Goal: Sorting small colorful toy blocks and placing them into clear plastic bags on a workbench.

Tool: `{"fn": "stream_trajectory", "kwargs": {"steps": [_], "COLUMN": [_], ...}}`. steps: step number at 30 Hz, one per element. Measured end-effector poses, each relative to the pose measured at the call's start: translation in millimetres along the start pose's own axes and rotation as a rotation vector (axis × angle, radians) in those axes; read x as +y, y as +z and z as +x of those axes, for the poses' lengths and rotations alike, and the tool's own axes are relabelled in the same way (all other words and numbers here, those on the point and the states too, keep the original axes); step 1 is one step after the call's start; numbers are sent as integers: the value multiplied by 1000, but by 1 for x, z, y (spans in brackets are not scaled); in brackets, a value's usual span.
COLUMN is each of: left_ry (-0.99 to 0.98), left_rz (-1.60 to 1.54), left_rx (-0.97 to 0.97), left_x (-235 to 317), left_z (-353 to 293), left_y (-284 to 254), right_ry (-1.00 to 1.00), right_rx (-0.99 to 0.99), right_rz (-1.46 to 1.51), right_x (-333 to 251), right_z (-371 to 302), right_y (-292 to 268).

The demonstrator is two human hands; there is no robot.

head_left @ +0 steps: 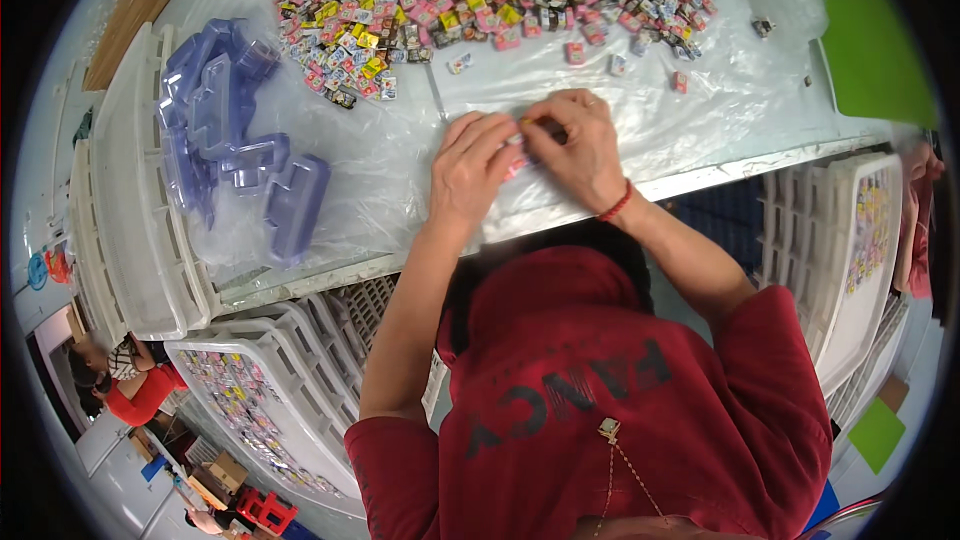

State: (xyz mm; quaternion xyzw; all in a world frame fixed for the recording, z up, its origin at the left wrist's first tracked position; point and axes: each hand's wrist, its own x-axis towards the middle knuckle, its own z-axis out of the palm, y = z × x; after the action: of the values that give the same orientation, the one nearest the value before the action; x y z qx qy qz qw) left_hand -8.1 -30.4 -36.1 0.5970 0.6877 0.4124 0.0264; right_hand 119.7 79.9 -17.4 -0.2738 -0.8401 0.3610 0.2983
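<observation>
Close together at the table's near edge, both my hands are closed over small pieces. Between the fingertips of my left hand [468, 168] is a small pink-and-white printed piece [514, 162], partly hidden by the fingers. Thumb and forefinger of my right hand [582, 145], which has a red cord at the wrist, are pinched just beside it; what they grip is too small and covered to name. Beyond the hands lies a wide heap of small printed pieces [440, 10] in pink, yellow, black and white. A few loose ones, such as a pink piece [680, 82], lie apart from it.
Clear plastic sheeting [720, 130] covers the table. Purple-blue translucent plastic trays [296, 208] lie at left. White crates [150, 190] stand along the left side, more [830, 240] at right. A green board [870, 40] is at far right. Other people are at the left and right edges.
</observation>
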Motion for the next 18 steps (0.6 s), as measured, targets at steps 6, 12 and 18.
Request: {"fn": "stream_trajectory", "kwargs": {"steps": [6, 12, 18], "left_ry": [1, 1, -20], "left_rz": [52, 66, 69], "left_rx": [10, -63, -6], "left_x": [10, 6, 7], "left_z": [-1, 4, -8], "left_y": [4, -4, -8], "right_ry": [14, 23, 47], "right_rx": [118, 109, 17], "right_rz": [-97, -109, -38], "right_x": [-1, -1, -1], "right_z": [-6, -5, -3], "right_y": [6, 1, -7]}}
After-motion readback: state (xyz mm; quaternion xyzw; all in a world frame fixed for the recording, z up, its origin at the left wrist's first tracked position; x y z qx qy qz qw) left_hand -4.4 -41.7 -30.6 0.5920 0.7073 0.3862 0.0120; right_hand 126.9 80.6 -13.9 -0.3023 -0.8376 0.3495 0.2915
